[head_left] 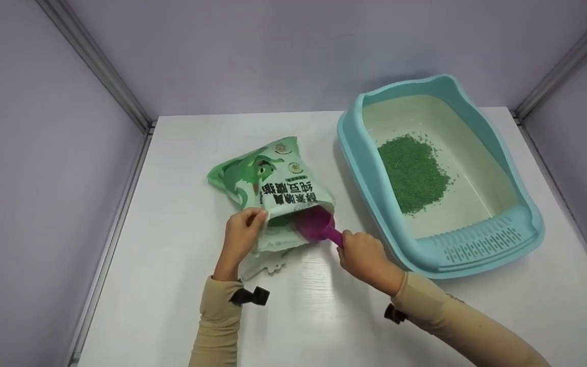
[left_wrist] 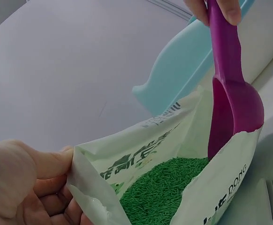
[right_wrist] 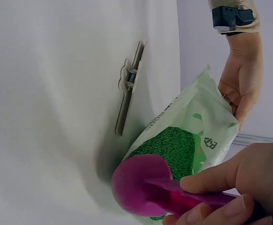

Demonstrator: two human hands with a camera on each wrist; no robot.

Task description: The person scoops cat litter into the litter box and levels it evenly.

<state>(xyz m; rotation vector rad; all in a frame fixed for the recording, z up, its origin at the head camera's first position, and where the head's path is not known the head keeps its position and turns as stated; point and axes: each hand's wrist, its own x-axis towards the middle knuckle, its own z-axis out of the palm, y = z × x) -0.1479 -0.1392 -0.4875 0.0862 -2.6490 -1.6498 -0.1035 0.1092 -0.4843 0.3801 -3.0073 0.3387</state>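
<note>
A pale green bag of cat litter (head_left: 293, 178) lies on the table with its mouth toward me, and green pellets (left_wrist: 160, 187) show inside. My left hand (head_left: 243, 233) pinches the left edge of the bag's mouth between thumb and fingers, holding it apart. In my right hand (head_left: 367, 259) is the handle of a purple scoop (head_left: 316, 224). The scoop's bowl sits in the right part of the bag's mouth; in the left wrist view its lower end is hidden behind the bag's front edge. In the right wrist view the bowl overlaps the pellets.
To the right stands a light blue litter box (head_left: 375, 204) with a heap of green pellets (head_left: 413, 173) on its floor. A grey-white sealing clip (right_wrist: 130, 86) lies on the table (head_left: 171, 285) just in front of the bag. Pale walls surround the table at the back and sides.
</note>
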